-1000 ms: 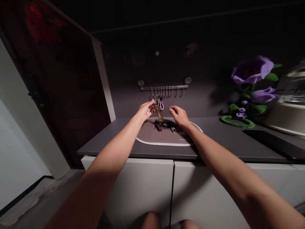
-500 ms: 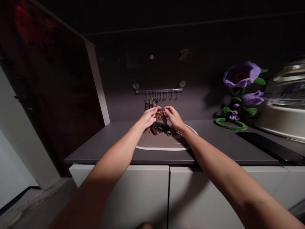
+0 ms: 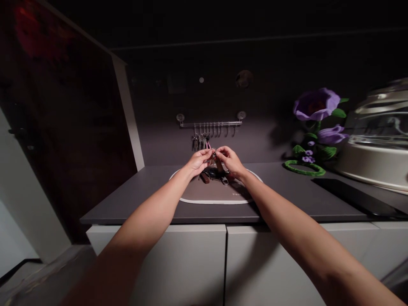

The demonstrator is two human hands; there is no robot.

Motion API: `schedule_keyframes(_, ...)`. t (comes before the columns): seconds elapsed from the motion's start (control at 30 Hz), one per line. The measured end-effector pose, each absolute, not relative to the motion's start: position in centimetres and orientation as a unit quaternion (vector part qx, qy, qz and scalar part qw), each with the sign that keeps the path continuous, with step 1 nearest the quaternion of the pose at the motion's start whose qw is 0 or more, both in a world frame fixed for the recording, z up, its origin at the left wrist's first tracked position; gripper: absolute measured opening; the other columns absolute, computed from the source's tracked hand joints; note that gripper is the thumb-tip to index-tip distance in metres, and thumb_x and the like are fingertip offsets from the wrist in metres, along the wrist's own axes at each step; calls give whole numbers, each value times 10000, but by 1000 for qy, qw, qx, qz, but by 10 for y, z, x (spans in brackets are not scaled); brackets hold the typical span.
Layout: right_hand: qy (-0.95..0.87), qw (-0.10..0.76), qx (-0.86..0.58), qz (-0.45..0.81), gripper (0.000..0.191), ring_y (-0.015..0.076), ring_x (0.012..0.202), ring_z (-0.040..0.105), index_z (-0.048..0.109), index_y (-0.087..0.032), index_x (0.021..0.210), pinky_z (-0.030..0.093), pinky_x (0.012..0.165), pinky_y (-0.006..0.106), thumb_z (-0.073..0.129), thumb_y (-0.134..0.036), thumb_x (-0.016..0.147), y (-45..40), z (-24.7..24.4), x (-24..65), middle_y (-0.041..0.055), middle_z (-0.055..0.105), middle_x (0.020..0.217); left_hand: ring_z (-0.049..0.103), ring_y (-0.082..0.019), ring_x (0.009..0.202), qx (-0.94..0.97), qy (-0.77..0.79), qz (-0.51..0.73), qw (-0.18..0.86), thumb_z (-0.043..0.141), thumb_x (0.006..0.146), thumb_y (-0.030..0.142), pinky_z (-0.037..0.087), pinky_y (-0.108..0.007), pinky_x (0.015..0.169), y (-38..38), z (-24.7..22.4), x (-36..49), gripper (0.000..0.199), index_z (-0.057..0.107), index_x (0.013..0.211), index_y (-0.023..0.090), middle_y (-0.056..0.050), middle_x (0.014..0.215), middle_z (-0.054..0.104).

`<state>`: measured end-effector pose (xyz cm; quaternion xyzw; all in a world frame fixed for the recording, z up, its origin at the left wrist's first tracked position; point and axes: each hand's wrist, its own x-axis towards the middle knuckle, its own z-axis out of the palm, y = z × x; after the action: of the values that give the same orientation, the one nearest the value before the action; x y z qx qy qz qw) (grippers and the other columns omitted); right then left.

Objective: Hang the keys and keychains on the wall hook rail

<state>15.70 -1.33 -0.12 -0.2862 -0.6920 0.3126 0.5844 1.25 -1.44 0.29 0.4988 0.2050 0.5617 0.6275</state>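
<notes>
My left hand (image 3: 199, 161) and my right hand (image 3: 230, 160) meet in the middle, fingertips pinched on a bunch of keys (image 3: 213, 157) on a ring. A brown strap-like piece hangs from the bunch beside my right fingers. Under the hands lies a brown mat (image 3: 207, 194) with a pale rim. On it are a dark red-brown fob (image 3: 204, 177), a dark item partly hidden by my fingers, and a metal clasp (image 3: 225, 180). Just behind, several keys (image 3: 200, 141) hang from the left hooks of a clear hook rail (image 3: 210, 124) on the wall.
Purple artificial flowers (image 3: 317, 106) with a green ring base (image 3: 304, 168) stand at the right. Beyond them is a cream, clear-sided appliance (image 3: 376, 161), with a flat black slab (image 3: 353, 195) before it. The grey counter (image 3: 127, 199) tops white cabinets (image 3: 185, 259); a dark door (image 3: 79, 127) is at left.
My hands have drawn closer together on the keys, the right one moving left toward the ring. The whole view has shifted slightly.
</notes>
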Motion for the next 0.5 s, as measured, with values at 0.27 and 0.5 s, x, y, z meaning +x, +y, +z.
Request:
schedule_keyframes(0.27,-690,586,-286,314,238,98,644,488,540,-176,771,400,648,245,620,-382,682,-22,4,159,-24,552,692,572,-110,681,485,206,583,618,710,644,144,439,-303,753,-13,2,15,109,672,743,116,-33,702,650)
schedule_keyframes(0.5,-676,588,-283,342,259,91,566,465,509,-187,766,385,555,235,605,-414,685,-22,5,154,-36,526,629,569,-110,724,482,232,605,589,733,608,162,422,-264,719,-12,3,16,155,675,749,132,-50,789,673)
